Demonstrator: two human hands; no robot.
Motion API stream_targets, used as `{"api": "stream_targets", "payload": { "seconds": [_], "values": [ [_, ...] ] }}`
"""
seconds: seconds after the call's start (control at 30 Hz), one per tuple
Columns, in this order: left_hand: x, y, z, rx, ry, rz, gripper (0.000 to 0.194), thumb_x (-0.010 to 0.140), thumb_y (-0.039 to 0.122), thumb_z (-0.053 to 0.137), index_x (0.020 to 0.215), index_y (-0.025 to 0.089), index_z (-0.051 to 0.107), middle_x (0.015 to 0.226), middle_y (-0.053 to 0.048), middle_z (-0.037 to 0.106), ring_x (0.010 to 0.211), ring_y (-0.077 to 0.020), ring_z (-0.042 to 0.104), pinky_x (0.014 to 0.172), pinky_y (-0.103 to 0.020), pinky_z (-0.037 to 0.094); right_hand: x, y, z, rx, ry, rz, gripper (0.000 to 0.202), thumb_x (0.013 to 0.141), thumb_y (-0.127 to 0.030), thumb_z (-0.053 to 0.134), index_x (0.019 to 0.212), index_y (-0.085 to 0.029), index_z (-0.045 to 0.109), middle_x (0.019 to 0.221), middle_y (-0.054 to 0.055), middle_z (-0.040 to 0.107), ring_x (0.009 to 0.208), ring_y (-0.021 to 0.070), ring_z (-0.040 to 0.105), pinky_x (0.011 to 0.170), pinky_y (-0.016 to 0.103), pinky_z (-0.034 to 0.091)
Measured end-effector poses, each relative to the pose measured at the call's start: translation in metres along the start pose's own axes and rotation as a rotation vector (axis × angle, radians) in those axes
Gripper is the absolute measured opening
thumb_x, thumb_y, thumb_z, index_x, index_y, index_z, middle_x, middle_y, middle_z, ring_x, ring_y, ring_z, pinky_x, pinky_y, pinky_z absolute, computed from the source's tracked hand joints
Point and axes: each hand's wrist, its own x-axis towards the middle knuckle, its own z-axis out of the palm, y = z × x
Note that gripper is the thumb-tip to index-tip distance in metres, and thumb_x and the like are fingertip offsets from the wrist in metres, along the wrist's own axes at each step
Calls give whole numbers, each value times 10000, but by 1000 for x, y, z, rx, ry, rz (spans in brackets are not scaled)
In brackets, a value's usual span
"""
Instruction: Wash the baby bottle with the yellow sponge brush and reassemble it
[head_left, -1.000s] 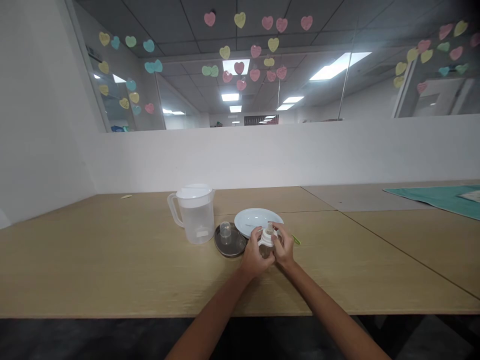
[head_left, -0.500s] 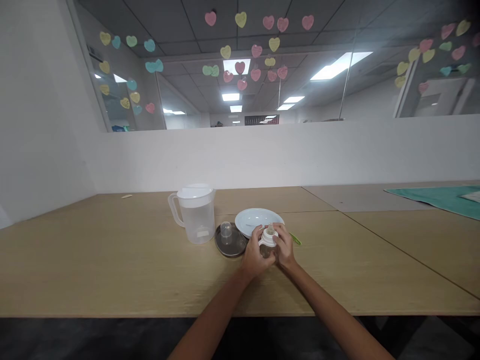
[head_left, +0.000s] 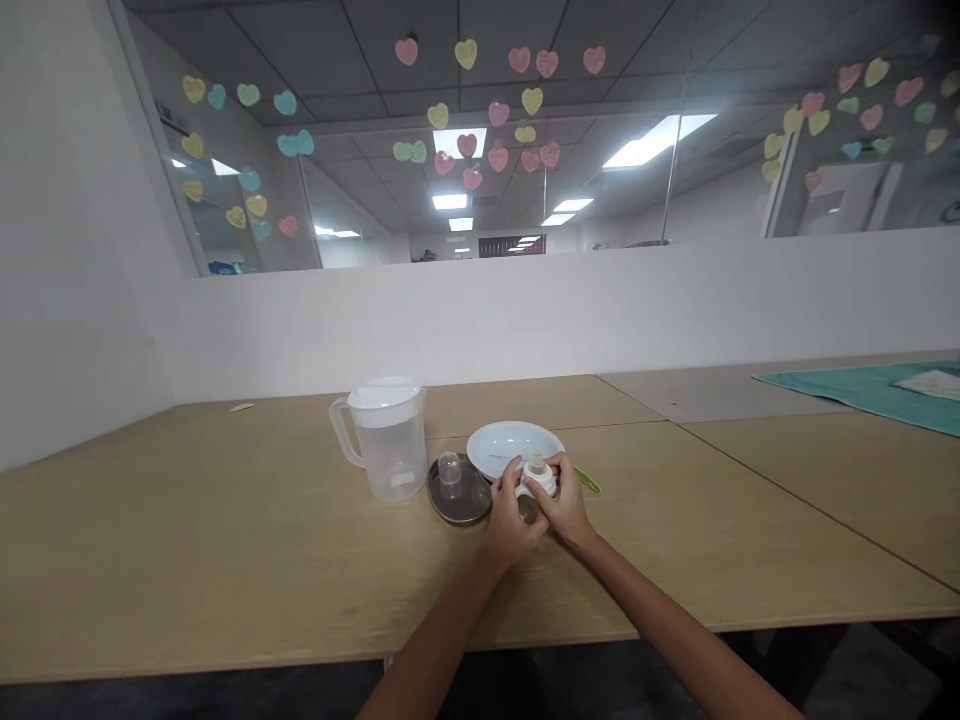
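Observation:
A small baby bottle (head_left: pixel 529 508) with a white collar and a clear nipple is between my hands, just in front of a white bowl (head_left: pixel 506 440). My left hand (head_left: pixel 510 520) is wrapped round the bottle's body from the left. With thumb and fingers, my right hand (head_left: pixel 564 502) grips the white collar from the right. Left of my hands, a clear cap (head_left: pixel 450 474) stands on a dark round tray (head_left: pixel 469 508). Part of the bottle is hidden behind my fingers.
A clear lidded pitcher (head_left: pixel 391 445) stands left of the tray. Behind my right hand, a green handle (head_left: pixel 588 480) sticks out beside the bowl. A teal cloth (head_left: pixel 855 385) lies at the far right, and a small flat piece (head_left: pixel 241 407) at the back left.
My right thumb has moved across the front of the white collar. The bottle has tilted slightly between my hands. The camera view has shifted a little.

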Motion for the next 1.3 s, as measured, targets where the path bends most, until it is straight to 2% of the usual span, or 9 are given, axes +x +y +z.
{"api": "stream_targets", "payload": {
  "seconds": [0.33, 0.5, 0.6, 0.83, 0.97, 1.03, 1.17, 1.2, 1.3],
  "values": [
    [2, -4, -3, 110, -21, 125, 705, 719, 185, 525, 1354, 131, 223, 1338, -155, 419, 1180, -257, 428, 1000, -412, 321, -3, 0, 6, -51, 120, 23, 364, 710, -432, 635, 926, -200, 455, 859, 27, 522, 781, 181, 516, 714, 335, 443],
    [3, -6, -1, 105, -32, 115, 684, 755, 223, 513, 1360, 144, 205, 1296, -148, 471, 1183, -257, 445, 1000, -429, 310, -2, 0, 1, -21, -21, -120, 320, 832, -427, 460, 1058, -201, 473, 1020, 75, 534, 944, 220, 510, 828, 387, 416],
    [2, -7, -1, 83, -20, 100, 673, 761, 217, 506, 1361, 147, 210, 1298, -146, 467, 1177, -250, 443, 996, -417, 321, -3, 1, 0, -50, -49, -149, 267, 843, -407, 447, 1007, -202, 500, 959, 62, 543, 903, 215, 513, 804, 377, 414],
    [0, -5, -3, 99, -38, 134, 653, 751, 158, 460, 1364, 141, 236, 1344, -145, 418, 1189, -250, 418, 996, -405, 330, -6, 2, 7, -117, 114, -67, 296, 763, -413, 574, 932, -203, 453, 862, 21, 513, 787, 183, 510, 717, 336, 428],
    [2, -2, -6, 145, -70, 135, 669, 724, 173, 480, 1355, 146, 261, 1321, -141, 456, 1167, -253, 454, 996, -430, 316, -5, 1, 6, -113, 93, -43, 308, 753, -406, 582, 939, -201, 446, 854, 18, 523, 771, 177, 518, 708, 328, 435],
    [5, -5, -14, 156, 13, 152, 639, 741, 233, 494, 1342, 162, 289, 1305, -128, 480, 1184, -258, 445, 1016, -449, 279, -4, 1, 6, -120, 81, -47, 310, 754, -405, 577, 947, -200, 448, 850, 19, 526, 765, 177, 517, 704, 328, 437],
    [17, -23, -39, 175, 526, -10, 536, 839, 337, 405, 1335, 167, 294, 1300, -138, 481, 1234, -244, 406, 1039, -441, 240, -4, 3, 6, -142, 72, -61, 303, 753, -402, 577, 943, -198, 459, 848, 25, 533, 776, 187, 518, 712, 338, 434],
    [20, -29, -45, 231, 582, -91, 508, 854, 338, 390, 1326, 167, 312, 1296, -140, 483, 1234, -244, 408, 1035, -441, 245, -4, 3, 6, -144, 70, -63, 302, 753, -400, 578, 944, -198, 461, 853, 28, 535, 783, 189, 519, 718, 341, 433],
    [26, -43, -56, 494, 455, -321, 408, 849, 299, 420, 1234, 166, 444, 1278, -144, 501, 1222, -280, 414, 1002, -471, 281, -3, 5, 7, -147, 68, -71, 307, 751, -394, 581, 954, -195, 464, 867, 30, 535, 795, 190, 523, 728, 342, 433]
  ]
}}
